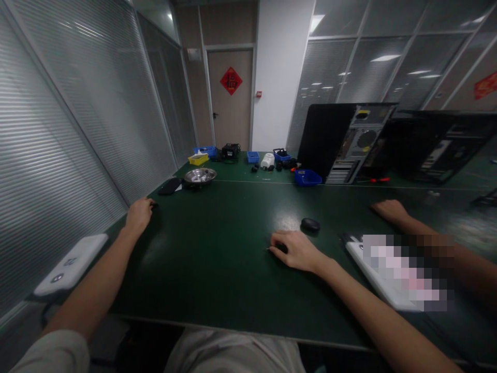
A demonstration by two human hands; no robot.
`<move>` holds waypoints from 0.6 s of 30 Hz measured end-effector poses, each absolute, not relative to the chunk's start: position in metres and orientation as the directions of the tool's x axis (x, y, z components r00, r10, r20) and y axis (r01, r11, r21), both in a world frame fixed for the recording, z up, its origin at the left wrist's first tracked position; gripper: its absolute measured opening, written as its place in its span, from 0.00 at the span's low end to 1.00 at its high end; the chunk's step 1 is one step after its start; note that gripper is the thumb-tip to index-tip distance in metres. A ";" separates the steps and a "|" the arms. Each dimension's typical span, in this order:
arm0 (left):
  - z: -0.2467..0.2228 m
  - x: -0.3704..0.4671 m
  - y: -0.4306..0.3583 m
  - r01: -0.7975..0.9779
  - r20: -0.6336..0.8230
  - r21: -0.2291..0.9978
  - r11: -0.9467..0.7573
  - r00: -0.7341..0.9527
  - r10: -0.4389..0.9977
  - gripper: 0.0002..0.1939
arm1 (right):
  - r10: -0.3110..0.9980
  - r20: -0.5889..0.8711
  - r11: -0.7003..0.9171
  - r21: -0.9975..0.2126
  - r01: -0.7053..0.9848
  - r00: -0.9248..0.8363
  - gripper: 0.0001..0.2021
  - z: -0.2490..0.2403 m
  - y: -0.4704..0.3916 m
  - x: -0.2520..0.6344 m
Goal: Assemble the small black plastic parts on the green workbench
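I have my right hand (297,251) resting over the middle of the green tabletop (217,274), right of centre. Its fingers are curled narrow around a small dark piece (282,247), most of it hidden in my grip; a thin pale tip pokes out to the left. I can't make out what it is. Just beyond that hand, a little to the right, sits a black mouse (310,225), apart from my knuckles.

My left hand (139,213) is well apart from the right, out at the left edge. Its fingers are bent at a dark object (155,205) on their right side, and I can't tell whether they grip it or only touch it. Nearer me on that side lies a white case (72,264). Farther off are a black pouch (170,186) and, just right of it, a metal bowl (199,185) with small things inside.

To my right, a co-worker's hand (390,211) lies on the tabletop, beyond a white device (375,277) that is partly blurred out. Along the far side stand a yellow tray (198,161) at left, a blue tray (310,181) right of centre, and a computer tower (326,137) just behind that tray.
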State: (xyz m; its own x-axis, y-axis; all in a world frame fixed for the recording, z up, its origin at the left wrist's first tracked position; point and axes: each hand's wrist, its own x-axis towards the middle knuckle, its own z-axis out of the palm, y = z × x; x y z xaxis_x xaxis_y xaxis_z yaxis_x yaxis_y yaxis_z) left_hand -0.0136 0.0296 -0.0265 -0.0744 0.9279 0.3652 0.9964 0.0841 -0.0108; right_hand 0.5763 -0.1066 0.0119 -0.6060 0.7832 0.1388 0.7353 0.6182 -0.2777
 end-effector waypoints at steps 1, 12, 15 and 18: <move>-0.026 -0.014 0.029 0.997 0.360 -0.007 0.074 -0.067 0.931 0.22 | 0.782 0.142 0.619 -0.280 0.734 -0.606 0.08 0.012 -0.106 0.577; -0.024 -0.009 0.029 0.998 0.355 -0.010 0.064 -0.056 0.933 0.22 | 0.785 0.142 0.617 -0.278 0.737 -0.603 0.07 0.014 -0.108 0.573; -0.024 -0.007 0.029 0.996 0.370 0.005 0.086 -0.081 0.925 0.20 | 0.782 0.142 0.620 -0.284 0.731 -0.608 0.07 0.015 -0.108 0.573; -0.024 -0.007 0.029 0.995 0.369 0.007 0.097 -0.093 0.925 0.19 | 0.782 0.140 0.620 -0.283 0.732 -0.608 0.08 0.014 -0.108 0.574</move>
